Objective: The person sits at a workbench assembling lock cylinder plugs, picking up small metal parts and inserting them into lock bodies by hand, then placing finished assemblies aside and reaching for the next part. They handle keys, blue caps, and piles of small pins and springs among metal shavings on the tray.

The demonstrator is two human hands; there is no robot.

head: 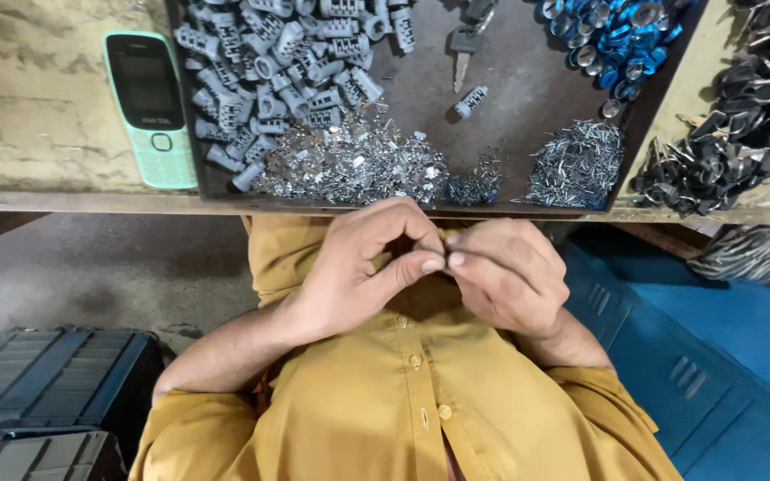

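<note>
My left hand point(358, 267) and my right hand point(505, 272) meet fingertip to fingertip in front of my mustard shirt point(403, 401), just below the workbench edge. They pinch a small metal part point(444, 240), which the fingers hide almost fully. Above them a dark tray point(510, 80) holds a heap of grey lock cylinders point(278, 71), piles of tiny silvery pieces point(358, 165) and pins point(577, 165), blue round caps point(617, 36), a key point(465, 49) and one loose cylinder point(471, 101).
A green push-button phone point(149, 107) lies on the bench left of the tray. Black key heads point(741, 116) are heaped at the right. Dark plastic crates point(46, 374) stand on the floor at lower left, a blue metal box point(697, 356) at lower right.
</note>
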